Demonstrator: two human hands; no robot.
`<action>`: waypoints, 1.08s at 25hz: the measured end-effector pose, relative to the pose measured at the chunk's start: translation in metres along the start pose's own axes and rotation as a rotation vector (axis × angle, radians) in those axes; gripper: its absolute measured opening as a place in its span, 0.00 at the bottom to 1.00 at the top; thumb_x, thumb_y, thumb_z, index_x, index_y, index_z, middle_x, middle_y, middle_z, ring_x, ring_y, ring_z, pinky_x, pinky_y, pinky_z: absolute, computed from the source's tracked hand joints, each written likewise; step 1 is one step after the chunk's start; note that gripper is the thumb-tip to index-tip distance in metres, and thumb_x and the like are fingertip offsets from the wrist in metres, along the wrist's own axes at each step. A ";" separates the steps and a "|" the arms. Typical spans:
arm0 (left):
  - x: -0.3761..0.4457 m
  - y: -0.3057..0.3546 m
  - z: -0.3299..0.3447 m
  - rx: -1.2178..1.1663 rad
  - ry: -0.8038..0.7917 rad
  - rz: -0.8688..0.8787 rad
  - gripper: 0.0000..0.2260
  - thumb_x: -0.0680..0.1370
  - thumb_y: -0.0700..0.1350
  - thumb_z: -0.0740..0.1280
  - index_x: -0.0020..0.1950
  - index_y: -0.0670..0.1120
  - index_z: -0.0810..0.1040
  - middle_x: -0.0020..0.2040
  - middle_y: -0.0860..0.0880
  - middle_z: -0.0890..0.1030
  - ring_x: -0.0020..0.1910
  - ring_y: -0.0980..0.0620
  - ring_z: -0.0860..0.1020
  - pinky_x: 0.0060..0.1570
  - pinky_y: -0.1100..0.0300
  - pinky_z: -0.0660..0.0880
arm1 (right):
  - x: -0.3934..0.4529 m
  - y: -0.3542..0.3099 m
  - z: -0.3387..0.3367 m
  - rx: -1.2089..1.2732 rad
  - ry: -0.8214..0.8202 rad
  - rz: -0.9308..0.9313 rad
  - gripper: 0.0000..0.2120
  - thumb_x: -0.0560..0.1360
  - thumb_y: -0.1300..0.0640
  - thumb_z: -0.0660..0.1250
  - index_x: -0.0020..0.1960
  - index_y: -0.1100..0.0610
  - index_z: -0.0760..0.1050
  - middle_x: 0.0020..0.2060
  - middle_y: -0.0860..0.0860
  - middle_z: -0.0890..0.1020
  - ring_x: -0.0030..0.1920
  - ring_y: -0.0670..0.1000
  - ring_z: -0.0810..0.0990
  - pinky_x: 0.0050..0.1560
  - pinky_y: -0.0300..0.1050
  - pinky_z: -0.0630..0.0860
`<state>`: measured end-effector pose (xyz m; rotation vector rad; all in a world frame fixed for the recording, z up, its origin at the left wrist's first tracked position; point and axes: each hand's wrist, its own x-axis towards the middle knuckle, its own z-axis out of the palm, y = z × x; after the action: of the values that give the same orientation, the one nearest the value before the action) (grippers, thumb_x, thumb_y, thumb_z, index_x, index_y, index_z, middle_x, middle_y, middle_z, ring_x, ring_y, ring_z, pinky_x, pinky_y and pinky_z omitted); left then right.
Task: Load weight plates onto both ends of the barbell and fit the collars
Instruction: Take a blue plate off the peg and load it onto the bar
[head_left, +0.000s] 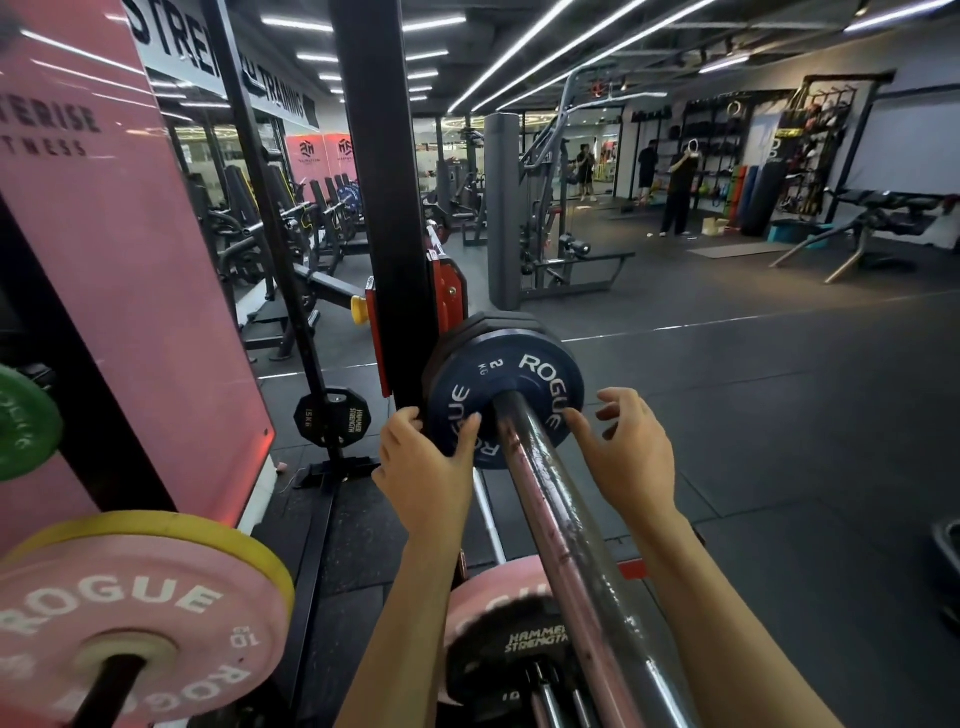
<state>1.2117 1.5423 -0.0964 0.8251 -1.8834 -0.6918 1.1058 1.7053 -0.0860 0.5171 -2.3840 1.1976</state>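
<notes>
A steel barbell sleeve (561, 525) runs from the bottom of the view up to the rack. A blue 2 kg ROGUE plate (511, 376) sits on the sleeve against black plates (491, 325) behind it. My left hand (423, 457) holds the blue plate's left edge, thumb over the rim and fingers on its face. My right hand (628, 447) is at the plate's right edge with spread, relaxed fingers, only a fingertip near the rim. No collar is in view.
A black rack upright (384, 182) with red brackets stands just behind the plates. Pink ROGUE plates (130, 618) hang on storage pegs at lower left, another pink plate (498, 597) below the sleeve. A pink panel (104, 260) stands left. Open rubber floor lies right; people stand far back.
</notes>
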 end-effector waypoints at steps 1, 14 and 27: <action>-0.007 0.000 -0.006 -0.031 -0.001 0.012 0.31 0.72 0.65 0.70 0.63 0.43 0.71 0.56 0.47 0.76 0.56 0.46 0.76 0.54 0.46 0.71 | -0.005 0.001 -0.007 0.003 -0.002 -0.008 0.26 0.73 0.36 0.65 0.63 0.52 0.71 0.51 0.47 0.79 0.44 0.46 0.78 0.41 0.44 0.77; -0.147 0.032 -0.128 -0.195 -0.072 0.028 0.19 0.74 0.61 0.68 0.59 0.51 0.73 0.52 0.55 0.76 0.47 0.56 0.75 0.42 0.67 0.69 | -0.125 -0.005 -0.121 0.127 -0.078 -0.068 0.18 0.75 0.40 0.66 0.61 0.46 0.70 0.47 0.43 0.77 0.43 0.44 0.78 0.45 0.50 0.80; -0.245 0.071 -0.236 -0.048 -0.097 0.208 0.18 0.76 0.58 0.69 0.60 0.50 0.74 0.52 0.53 0.75 0.51 0.52 0.74 0.51 0.50 0.76 | -0.237 -0.008 -0.213 0.109 -0.038 -0.163 0.16 0.75 0.42 0.67 0.59 0.49 0.73 0.48 0.42 0.76 0.40 0.43 0.76 0.35 0.33 0.65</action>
<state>1.4904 1.7491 -0.0773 0.5639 -1.9979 -0.6538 1.3519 1.9077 -0.0889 0.7606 -2.2666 1.2587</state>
